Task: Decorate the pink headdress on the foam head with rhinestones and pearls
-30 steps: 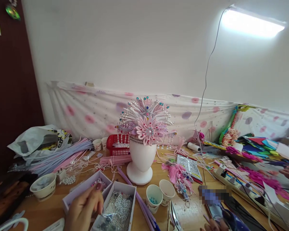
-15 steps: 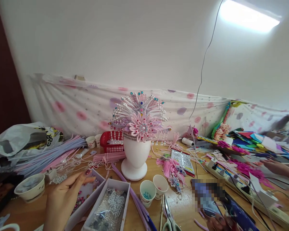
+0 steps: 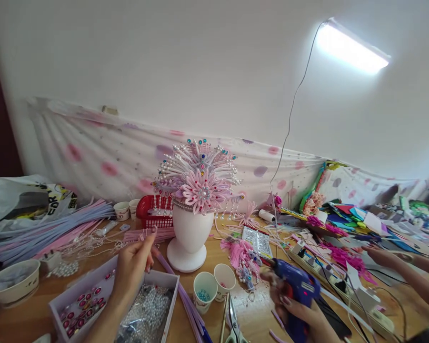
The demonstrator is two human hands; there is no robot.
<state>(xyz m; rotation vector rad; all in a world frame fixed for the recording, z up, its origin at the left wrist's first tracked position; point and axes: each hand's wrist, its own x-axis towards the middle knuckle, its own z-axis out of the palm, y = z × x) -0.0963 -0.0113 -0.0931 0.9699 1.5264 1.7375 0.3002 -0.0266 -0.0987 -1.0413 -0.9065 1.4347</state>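
My right hand (image 3: 300, 309) grips a blue hot glue gun (image 3: 300, 281), its nozzle pointing left over the table. My left hand (image 3: 134, 262) is raised above two shallow white boxes, thumb and fingers pinched together; whatever is between the fingertips is too small to make out. Red gems lie in the left box (image 3: 53, 305). The right box (image 3: 173, 295) holds bagged pearl beads. Ahead stands a white foam head (image 3: 193, 233) wearing a pink and white headdress (image 3: 203, 186) with pearls, colored gems and a large flower. Neither hand touches it.
Two paper cups (image 3: 204, 291) with beads and a pair of scissors (image 3: 233, 321) lie in front. A power strip (image 3: 328, 271) with cables runs along the right. Another person's hands (image 3: 389, 259) are at far right. Left are pipe cleaners (image 3: 67, 221) and a red basket (image 3: 157, 221).
My left hand has moved up and right from the gem box. My right hand has lifted the glue gun from the lower right. The view has shifted slightly right.
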